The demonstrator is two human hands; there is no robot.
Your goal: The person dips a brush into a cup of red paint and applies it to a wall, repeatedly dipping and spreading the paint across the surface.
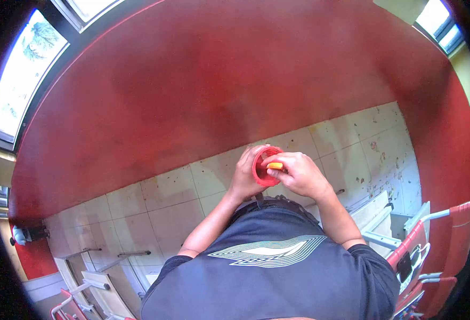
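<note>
I look straight down my chest at both hands, raised in front of me above a tiled floor. My left hand (244, 173) cups a small round red ring-shaped part (261, 172) from the left side. My right hand (299, 173) pinches a small orange piece (275, 166) with thumb and fingers and holds it at the red part's open face. The two hands touch around the red part. How the orange piece sits inside it is hidden by my fingers.
A red wall (219, 85) fills the upper view, with windows (24, 69) at the left and top right. Below lie stained beige floor tiles (160, 208). Red-and-white chair frames (437, 240) stand at the right, and more white frames (96, 277) at the lower left.
</note>
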